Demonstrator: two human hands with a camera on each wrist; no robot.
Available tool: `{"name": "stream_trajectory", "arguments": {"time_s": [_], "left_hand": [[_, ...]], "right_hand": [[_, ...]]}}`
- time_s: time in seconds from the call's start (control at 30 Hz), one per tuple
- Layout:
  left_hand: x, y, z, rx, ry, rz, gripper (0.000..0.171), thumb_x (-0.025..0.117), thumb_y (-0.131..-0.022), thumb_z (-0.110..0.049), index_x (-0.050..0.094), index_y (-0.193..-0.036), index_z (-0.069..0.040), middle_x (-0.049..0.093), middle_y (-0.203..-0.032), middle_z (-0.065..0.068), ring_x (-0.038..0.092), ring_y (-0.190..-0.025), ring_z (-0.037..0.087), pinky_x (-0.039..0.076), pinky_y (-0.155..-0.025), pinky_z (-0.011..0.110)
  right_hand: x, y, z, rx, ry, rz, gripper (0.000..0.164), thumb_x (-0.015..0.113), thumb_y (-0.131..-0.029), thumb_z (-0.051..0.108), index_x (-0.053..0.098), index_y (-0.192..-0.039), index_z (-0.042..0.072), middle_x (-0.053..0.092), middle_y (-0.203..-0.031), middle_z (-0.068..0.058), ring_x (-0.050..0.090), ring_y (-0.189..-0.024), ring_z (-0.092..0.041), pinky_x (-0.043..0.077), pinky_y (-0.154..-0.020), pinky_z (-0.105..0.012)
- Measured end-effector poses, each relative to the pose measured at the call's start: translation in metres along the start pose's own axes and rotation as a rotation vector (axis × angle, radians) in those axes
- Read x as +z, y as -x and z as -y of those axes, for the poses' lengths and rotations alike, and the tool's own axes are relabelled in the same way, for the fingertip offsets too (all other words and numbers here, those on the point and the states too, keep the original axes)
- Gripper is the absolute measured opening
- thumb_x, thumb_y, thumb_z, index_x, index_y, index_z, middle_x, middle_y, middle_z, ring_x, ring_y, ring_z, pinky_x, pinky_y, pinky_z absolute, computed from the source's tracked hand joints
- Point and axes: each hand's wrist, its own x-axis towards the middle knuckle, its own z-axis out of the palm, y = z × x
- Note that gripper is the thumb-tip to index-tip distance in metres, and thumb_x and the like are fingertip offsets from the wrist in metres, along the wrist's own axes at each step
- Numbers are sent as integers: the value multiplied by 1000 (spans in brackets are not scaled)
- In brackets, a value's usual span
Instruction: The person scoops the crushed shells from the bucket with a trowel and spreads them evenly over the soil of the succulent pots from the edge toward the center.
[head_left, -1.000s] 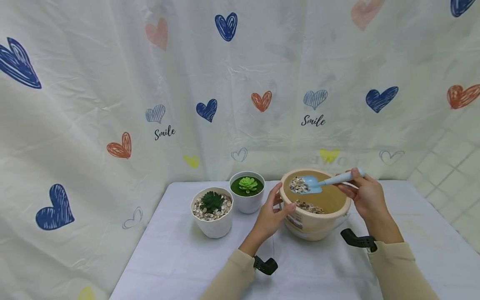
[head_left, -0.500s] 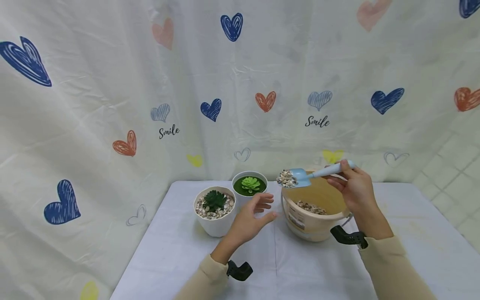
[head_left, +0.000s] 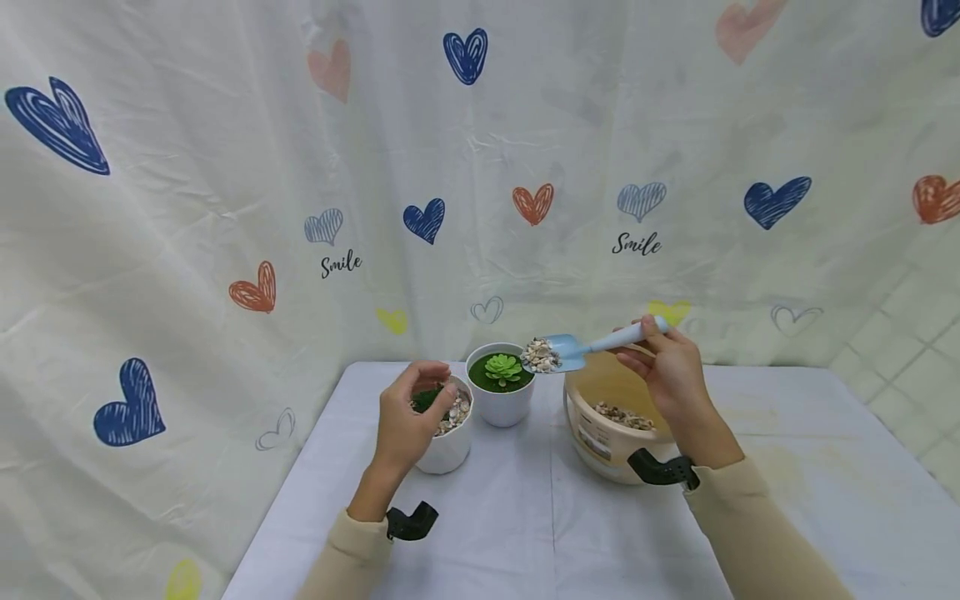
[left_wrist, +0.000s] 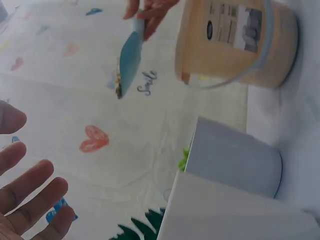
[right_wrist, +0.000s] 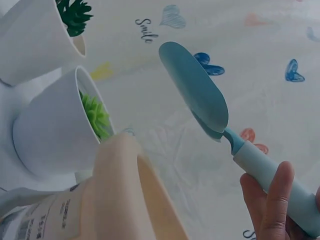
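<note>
My right hand (head_left: 678,392) grips the handle of a light blue trowel (head_left: 572,354), whose blade carries a heap of small pebbles (head_left: 540,356). The blade is in the air between the beige bucket (head_left: 600,433) and the white pot (head_left: 506,408) with a light green succulent (head_left: 502,367). In the right wrist view only the underside of the trowel (right_wrist: 197,90) shows. My left hand (head_left: 405,421) holds nothing; its fingers are apart and slightly bent in the left wrist view. It is nearest the pebble-filled white pot (head_left: 447,454), partly hiding its dark green succulent (head_left: 424,400).
More pebbles (head_left: 624,415) lie at the bottom of the bucket, which has a label and a carrying handle (left_wrist: 265,45). A white cloth (head_left: 510,533) covers the table. Behind it hangs a pale curtain (head_left: 360,150) printed with hearts.
My left hand has let go of the bucket rim and moved left to the pot with the dark succulent. My right hand has carried the loaded trowel up and leftward out of the bucket.
</note>
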Motion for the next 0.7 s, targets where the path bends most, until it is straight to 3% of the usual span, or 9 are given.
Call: {"name": "stream_trajectory", "arguments": {"time_s": [0.1,0.2,0.4,0.53,0.7], "left_hand": [[-12,1,11,18,-89,-64,27,70,-87,-25,64,-113,-23,68,-110,-3,63,-104,15,49,-91,42],[-20,4,22,-16,-180,-77,35,71,-85,-30,63,-118,-22,64,-117,-2,57,-113,17,45,-95,45],[-25,20,50,-198,-318,46,79,74,-73,-59,44,-139,-27,44,-139,0,42,-130,23,40,-100,56],[-22,31,69,-330,-291,113,110,79,-59,-68,26,-149,-33,32,-149,2,37,-135,27,38,-102,59],[-15,39,84,-437,-192,110,125,85,-50,-66,17,-151,-37,32,-152,4,38,-137,29,37,-104,58]], "right_hand": [[8,-1,-4,16,11,-10,35,62,-90,32,54,-110,5,73,-93,-6,73,-76,-22,58,-68,-27],[16,-3,-9,31,22,-23,33,61,-91,32,55,-110,6,73,-93,-5,73,-75,-22,58,-68,-27],[32,-8,-22,66,89,-48,30,60,-90,36,58,-105,10,72,-95,-5,73,-75,-20,58,-71,-27],[41,-12,-33,77,134,-44,25,55,-95,33,56,-105,10,70,-96,-4,72,-73,-17,58,-72,-26],[50,-19,-47,86,186,-55,21,54,-97,30,56,-106,11,70,-96,-2,71,-73,-15,58,-72,-26]]}}
